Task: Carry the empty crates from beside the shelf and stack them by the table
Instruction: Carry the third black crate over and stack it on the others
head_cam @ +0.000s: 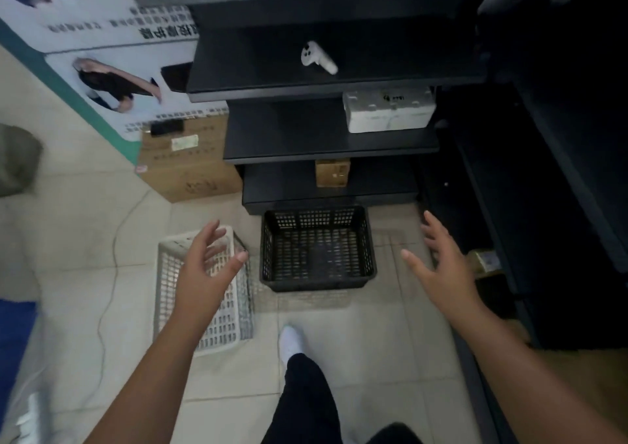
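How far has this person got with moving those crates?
Nothing looks moved yet. The black crate and white crate both sit empty on the floor by the shelf. The left hand and right hand are open, holding nothing. Carrying and stacking remain.

You are standing before the shelf point(326, 86), with one crate point(317, 250) lying on the floor point(85, 239) just in front of its base and a second crate point(204, 290) lying to the left of the first. A cardboard box point(190, 161) is sitting left of the shelf, behind that second crate. Your left hand point(207, 267) is hovering over the second crate, your right hand point(441, 267) right of the first.
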Demonstrator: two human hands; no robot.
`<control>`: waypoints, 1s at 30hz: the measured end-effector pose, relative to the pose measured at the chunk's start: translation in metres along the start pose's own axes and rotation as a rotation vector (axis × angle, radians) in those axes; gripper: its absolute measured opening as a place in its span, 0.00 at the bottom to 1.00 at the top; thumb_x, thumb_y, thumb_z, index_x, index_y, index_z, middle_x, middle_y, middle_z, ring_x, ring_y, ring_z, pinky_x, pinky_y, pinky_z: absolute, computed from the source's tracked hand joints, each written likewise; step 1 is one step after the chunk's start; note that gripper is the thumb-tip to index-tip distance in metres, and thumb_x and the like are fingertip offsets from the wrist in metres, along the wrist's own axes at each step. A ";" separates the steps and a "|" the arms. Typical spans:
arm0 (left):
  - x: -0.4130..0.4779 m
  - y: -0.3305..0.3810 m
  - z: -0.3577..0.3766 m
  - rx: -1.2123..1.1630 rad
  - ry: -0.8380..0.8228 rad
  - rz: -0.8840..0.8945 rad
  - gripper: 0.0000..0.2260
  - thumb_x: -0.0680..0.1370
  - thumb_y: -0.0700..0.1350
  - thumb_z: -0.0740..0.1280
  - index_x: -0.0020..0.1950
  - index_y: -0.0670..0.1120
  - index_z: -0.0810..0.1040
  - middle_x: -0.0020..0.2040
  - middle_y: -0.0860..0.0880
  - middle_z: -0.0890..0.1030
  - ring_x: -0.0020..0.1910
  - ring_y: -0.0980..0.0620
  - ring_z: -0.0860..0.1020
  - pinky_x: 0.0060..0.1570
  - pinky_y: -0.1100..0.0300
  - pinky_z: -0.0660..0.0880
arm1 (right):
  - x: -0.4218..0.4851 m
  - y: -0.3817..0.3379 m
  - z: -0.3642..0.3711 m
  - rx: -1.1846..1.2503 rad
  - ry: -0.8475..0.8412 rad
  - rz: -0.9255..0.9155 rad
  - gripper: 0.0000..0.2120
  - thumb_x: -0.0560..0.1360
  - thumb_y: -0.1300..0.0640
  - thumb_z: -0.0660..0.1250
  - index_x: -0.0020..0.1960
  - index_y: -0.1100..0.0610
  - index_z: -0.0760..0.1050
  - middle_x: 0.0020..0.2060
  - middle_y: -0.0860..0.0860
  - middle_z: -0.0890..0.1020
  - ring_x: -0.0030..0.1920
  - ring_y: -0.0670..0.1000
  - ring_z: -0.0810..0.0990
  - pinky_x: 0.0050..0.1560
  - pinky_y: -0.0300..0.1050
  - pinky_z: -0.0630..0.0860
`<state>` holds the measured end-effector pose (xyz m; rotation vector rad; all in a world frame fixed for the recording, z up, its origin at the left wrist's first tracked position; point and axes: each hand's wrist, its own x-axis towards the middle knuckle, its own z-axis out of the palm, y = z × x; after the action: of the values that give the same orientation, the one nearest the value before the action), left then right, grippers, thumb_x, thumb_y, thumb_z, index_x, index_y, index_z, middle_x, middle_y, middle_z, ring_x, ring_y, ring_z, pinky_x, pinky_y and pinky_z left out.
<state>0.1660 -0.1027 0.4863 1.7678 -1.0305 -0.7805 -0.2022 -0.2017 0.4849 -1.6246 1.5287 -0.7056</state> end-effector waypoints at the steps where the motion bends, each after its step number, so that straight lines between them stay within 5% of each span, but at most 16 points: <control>1: 0.020 -0.014 0.007 -0.008 0.008 -0.036 0.26 0.69 0.64 0.72 0.64 0.77 0.68 0.63 0.70 0.76 0.64 0.60 0.77 0.65 0.48 0.75 | 0.019 0.010 0.007 -0.001 -0.008 0.029 0.37 0.74 0.47 0.70 0.71 0.26 0.52 0.71 0.47 0.68 0.69 0.48 0.68 0.67 0.56 0.68; 8: 0.143 -0.133 0.091 0.020 0.044 -0.222 0.30 0.75 0.51 0.75 0.75 0.54 0.70 0.66 0.51 0.78 0.62 0.56 0.78 0.64 0.45 0.76 | 0.166 0.127 0.077 -0.067 0.033 0.151 0.37 0.73 0.47 0.71 0.75 0.36 0.55 0.70 0.49 0.70 0.67 0.51 0.71 0.63 0.53 0.71; 14: 0.200 -0.258 0.180 0.126 0.047 -0.296 0.26 0.73 0.54 0.74 0.70 0.60 0.71 0.63 0.53 0.79 0.61 0.52 0.79 0.59 0.52 0.77 | 0.250 0.267 0.162 -0.100 -0.039 0.190 0.36 0.74 0.42 0.69 0.77 0.42 0.56 0.71 0.51 0.69 0.66 0.51 0.72 0.64 0.56 0.71; 18: 0.225 -0.361 0.223 0.212 0.078 -0.350 0.31 0.70 0.57 0.74 0.72 0.53 0.73 0.62 0.55 0.78 0.57 0.56 0.79 0.57 0.58 0.75 | 0.283 0.361 0.216 -0.180 -0.093 0.214 0.35 0.74 0.42 0.68 0.77 0.45 0.57 0.71 0.53 0.69 0.68 0.54 0.71 0.65 0.56 0.70; 23: 0.251 -0.481 0.237 0.438 0.053 -0.460 0.39 0.73 0.50 0.78 0.79 0.44 0.64 0.75 0.41 0.71 0.69 0.40 0.74 0.66 0.40 0.73 | 0.303 0.458 0.267 -0.254 -0.116 0.292 0.34 0.75 0.50 0.70 0.77 0.50 0.59 0.69 0.59 0.68 0.66 0.58 0.72 0.65 0.55 0.70; 27: 0.265 -0.527 0.248 0.481 0.038 -0.500 0.35 0.73 0.48 0.78 0.76 0.53 0.64 0.69 0.41 0.77 0.59 0.42 0.81 0.56 0.45 0.79 | 0.310 0.501 0.290 -0.182 -0.160 0.338 0.33 0.78 0.55 0.66 0.78 0.48 0.55 0.69 0.56 0.71 0.64 0.57 0.75 0.62 0.53 0.73; 30: 0.278 -0.543 0.257 0.486 0.081 -0.554 0.35 0.74 0.49 0.77 0.76 0.56 0.63 0.68 0.41 0.79 0.57 0.39 0.82 0.56 0.40 0.79 | 0.316 0.511 0.302 -0.151 -0.179 0.331 0.30 0.79 0.59 0.63 0.77 0.46 0.55 0.66 0.51 0.76 0.62 0.52 0.76 0.58 0.45 0.72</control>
<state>0.2444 -0.3261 -0.1320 2.5425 -0.7109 -0.8210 -0.1968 -0.4488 -0.1406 -1.4477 1.6951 -0.2645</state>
